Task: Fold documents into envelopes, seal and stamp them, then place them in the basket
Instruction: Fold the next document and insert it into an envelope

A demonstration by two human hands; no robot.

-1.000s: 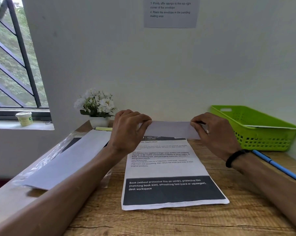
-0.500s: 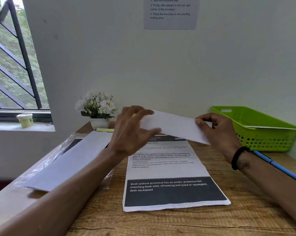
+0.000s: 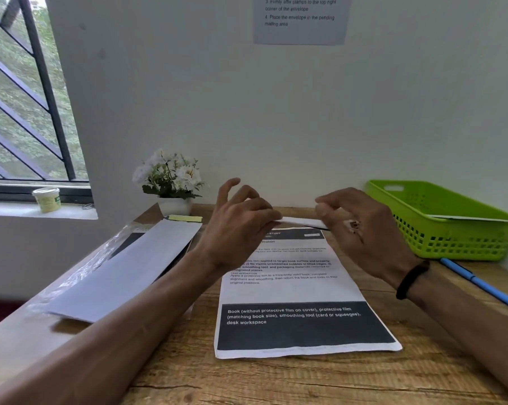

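A white envelope (image 3: pixel 301 221) hangs nearly edge-on just above the desk, behind the top of a printed document (image 3: pixel 293 290) that lies flat on the wood. My left hand (image 3: pixel 241 223) pinches the envelope's left end, its other fingers spread upward. My right hand (image 3: pixel 361 229) grips the right end, with a black band on that wrist. The green basket (image 3: pixel 451 244) stands at the back right, a white sheet resting inside it. Another long white envelope (image 3: pixel 124 273) lies at the left on a clear plastic sleeve.
A pot of white flowers (image 3: pixel 171 182) stands at the back left against the wall. A yellow sticky pad (image 3: pixel 185 218) lies before it. A blue pen (image 3: pixel 480 283) lies right of my forearm. A small tub (image 3: pixel 46 199) sits on the windowsill. An instruction sheet (image 3: pixel 301 20) hangs on the wall.
Both hands lifted the envelope off the top of the document, then tilted it from face-on to nearly flat and edge-on. My left fingers have spread upward.
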